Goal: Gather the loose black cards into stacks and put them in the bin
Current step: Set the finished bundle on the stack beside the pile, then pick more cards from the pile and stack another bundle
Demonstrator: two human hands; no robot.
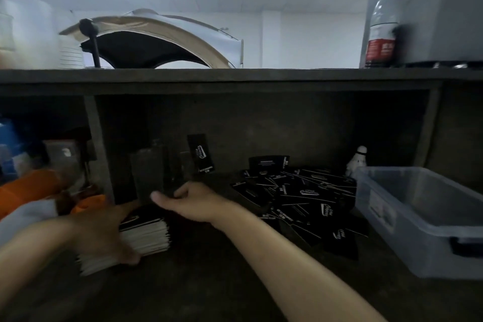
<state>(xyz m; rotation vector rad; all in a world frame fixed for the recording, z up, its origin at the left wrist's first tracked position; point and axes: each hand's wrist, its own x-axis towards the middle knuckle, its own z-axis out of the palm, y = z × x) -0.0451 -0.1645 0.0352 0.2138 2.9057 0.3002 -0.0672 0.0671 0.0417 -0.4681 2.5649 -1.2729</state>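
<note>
Progress looks early: our left hand [104, 238] grips one stack [146, 238]; our right hand [193, 201] curls, whether on anything we cannot tell. Many loose cards [300, 191] litter the counter [209, 285]; the bin [407, 219] looks empty.

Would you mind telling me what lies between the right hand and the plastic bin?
In the head view, the loose black cards lie scattered between the right hand and the bin.

Black cards [308, 191] with white lettering; the stack [149, 238] shows white edges. Translucent pale-grey bin [392, 206]. Dark grey surface [209, 285]. Clear bottle [382, 21], red cap and red label.
</note>
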